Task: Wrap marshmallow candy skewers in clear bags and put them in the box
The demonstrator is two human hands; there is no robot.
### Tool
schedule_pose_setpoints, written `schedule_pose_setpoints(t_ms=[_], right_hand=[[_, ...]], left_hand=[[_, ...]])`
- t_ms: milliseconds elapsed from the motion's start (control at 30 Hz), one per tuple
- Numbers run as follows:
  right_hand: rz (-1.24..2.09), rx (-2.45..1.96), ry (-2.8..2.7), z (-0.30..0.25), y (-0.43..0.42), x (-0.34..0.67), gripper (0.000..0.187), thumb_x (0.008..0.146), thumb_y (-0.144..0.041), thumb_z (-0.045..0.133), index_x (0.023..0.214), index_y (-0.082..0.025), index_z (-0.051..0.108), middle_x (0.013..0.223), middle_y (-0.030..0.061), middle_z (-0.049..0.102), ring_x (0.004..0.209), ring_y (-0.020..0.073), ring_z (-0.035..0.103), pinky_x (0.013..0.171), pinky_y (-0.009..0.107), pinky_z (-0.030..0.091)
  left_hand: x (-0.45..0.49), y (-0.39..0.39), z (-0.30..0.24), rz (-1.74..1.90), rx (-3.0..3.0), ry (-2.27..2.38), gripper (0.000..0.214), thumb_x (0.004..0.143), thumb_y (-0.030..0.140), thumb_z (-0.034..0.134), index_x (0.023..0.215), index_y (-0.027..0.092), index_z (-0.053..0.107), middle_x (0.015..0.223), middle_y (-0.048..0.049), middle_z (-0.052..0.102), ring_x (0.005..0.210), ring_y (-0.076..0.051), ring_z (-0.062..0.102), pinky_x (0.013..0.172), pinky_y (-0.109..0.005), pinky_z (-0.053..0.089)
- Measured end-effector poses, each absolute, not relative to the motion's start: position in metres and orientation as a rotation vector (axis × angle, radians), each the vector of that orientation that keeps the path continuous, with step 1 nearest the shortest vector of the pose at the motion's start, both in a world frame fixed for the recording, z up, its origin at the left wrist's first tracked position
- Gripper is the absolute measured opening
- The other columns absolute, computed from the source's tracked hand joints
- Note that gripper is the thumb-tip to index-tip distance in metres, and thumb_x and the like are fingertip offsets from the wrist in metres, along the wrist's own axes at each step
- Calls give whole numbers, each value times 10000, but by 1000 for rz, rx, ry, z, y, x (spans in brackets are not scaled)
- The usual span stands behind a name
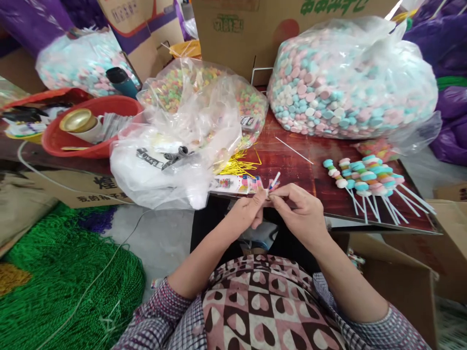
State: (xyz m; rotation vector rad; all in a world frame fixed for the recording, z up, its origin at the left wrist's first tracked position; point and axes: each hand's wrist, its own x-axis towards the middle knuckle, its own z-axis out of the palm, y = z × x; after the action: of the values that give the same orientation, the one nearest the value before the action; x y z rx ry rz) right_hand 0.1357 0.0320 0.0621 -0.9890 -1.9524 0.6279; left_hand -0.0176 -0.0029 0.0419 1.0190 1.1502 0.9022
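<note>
My left hand [248, 210] and my right hand [302, 209] meet at the table's near edge, fingertips pinched together. Between them a short white stick [276, 179] pokes up, with a bit of blue and pink beside it. My left fingers close around its base; whatever my right finger and thumb pinch is too small to make out. Clear plastic [260, 232] shows below the hands, partly hidden. Just beyond them lie printed cards [237, 183] and a bundle of yellow twist ties [239, 164]. To the right rest several marshmallow skewers [372, 174] on white sticks.
A big bag of pastel marshmallows [350, 87] stands at the back right; a bag of colourful candies [193, 78] sits behind a crumpled clear bag [164, 167]. A red basin [54, 143] is at left. One loose stick [294, 149] lies mid-table. Green cords [80, 272] cover the floor.
</note>
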Motion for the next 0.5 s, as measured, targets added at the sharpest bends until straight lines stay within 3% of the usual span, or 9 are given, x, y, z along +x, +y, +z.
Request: schedule_pose_setpoints(t_ms=[67, 133, 200, 300, 333, 400, 500], right_hand=[[721, -944, -1913, 58, 25, 137, 125, 878, -178, 602, 783, -222, 671, 759, 13, 684, 709, 147, 632, 673, 276, 494], [823, -894, -1889, 52, 19, 140, 125, 887, -197, 610, 793, -235, 682, 789, 17, 691, 774, 163, 640, 732, 301, 503], [909, -879, -1842, 45, 14, 143, 129, 883, -227, 627, 772, -239, 689, 811, 25, 685, 827, 176, 636, 796, 326, 498], [1138, -921, -1628, 34, 10, 149, 175, 876, -330, 642, 742, -219, 658, 961, 56, 683, 919, 192, 633, 862, 348, 485], [1251, -939, -1520, 30, 9, 151, 208, 875, -377, 638, 747, -213, 637, 977, 59, 679, 913, 191, 632, 848, 344, 490], [1477, -970, -1317, 24, 8, 157, 274, 865, -465, 625, 765, -212, 591, 857, 33, 665, 785, 167, 620, 747, 312, 502], [1621, -1018, -1206, 18, 5, 169, 326, 818, -520, 647, 759, -211, 561, 649, -36, 549, 585, 118, 503, 585, 250, 444]], left_hand=[[-10, -1, 37, 961, 804, 1002, 707, 830, 792, 316, 559, 178, 539, 373, 43, 351, 381, -81, 340, 493, -248, 358], [-3, 2, 34, 1026, 592, 893, 609, 810, 753, 450, 603, 184, 517, 376, 80, 284, 362, -67, 286, 464, -226, 347], [1, 4, 34, 1091, 494, 870, 481, 787, 627, 612, 640, 178, 521, 403, 98, 268, 368, -49, 252, 425, -193, 294], [0, 0, 39, 1147, 596, 912, 312, 784, 438, 679, 683, 162, 574, 422, 94, 307, 389, -41, 269, 425, -177, 283], [-2, -2, 41, 1134, 676, 931, 279, 777, 389, 687, 664, 158, 581, 418, 86, 329, 401, -43, 304, 452, -180, 318], [-6, -6, 45, 1011, 861, 980, 195, 720, 320, 738, 805, 153, 684, 451, 63, 463, 416, -52, 351, 451, -190, 314], [-6, -6, 48, 750, 1181, 961, 281, 775, 325, 688, 1002, 173, 752, 788, -47, 723, 602, -119, 560, 587, -233, 439]])
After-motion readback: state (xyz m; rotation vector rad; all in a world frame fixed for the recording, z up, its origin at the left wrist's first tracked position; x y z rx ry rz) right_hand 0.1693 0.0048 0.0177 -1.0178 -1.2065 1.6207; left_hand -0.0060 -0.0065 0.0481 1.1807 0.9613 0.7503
